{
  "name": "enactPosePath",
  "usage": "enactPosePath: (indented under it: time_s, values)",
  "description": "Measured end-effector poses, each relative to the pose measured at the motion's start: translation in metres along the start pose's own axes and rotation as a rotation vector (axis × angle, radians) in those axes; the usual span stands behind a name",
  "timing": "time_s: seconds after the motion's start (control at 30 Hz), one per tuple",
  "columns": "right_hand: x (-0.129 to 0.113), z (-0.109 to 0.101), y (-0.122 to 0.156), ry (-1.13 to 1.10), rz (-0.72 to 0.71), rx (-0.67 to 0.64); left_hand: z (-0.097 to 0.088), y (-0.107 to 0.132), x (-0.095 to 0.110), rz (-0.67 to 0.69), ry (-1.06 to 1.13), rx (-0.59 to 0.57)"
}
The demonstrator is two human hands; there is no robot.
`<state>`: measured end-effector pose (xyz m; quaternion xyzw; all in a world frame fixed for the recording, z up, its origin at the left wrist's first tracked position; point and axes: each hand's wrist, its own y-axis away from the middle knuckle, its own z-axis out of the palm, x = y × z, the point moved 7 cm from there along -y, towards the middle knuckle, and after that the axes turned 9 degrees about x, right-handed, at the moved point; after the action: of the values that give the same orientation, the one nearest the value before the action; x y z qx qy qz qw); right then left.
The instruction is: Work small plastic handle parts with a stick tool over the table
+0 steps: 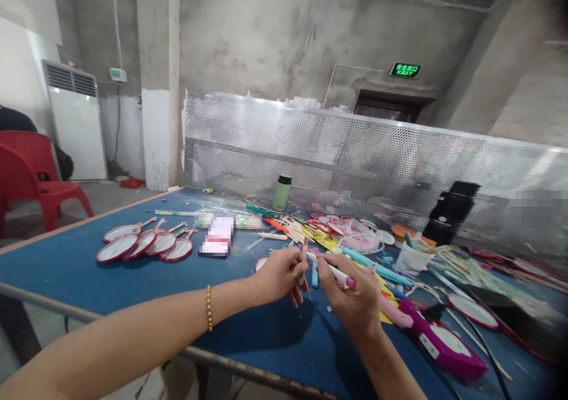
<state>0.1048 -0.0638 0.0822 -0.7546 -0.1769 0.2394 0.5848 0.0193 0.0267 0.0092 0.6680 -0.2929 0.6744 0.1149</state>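
Pinching a slim wooden stick (304, 251) in our left hand (278, 276), we grip a white pen-like tube (332, 271) in our right hand (352, 298) (fingers curled round it), both nearer us than the green cylindrical bottle (281, 193).

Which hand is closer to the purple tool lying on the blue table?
Right. The right hand is just left of the purple tool; the left hand is farther left, beyond the right hand.

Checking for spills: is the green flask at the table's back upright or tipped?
Upright: the green flask stands on its base, black cap on top.
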Motion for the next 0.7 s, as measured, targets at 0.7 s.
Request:
enactPosePath:
  time_s: [0.7]
  values:
    - [0.0012, -0.0005, 0.0001, 0.007, 0.012, -0.007, 0.0003, -0.001, -0.0015, -0.014, -0.03, 0.011]
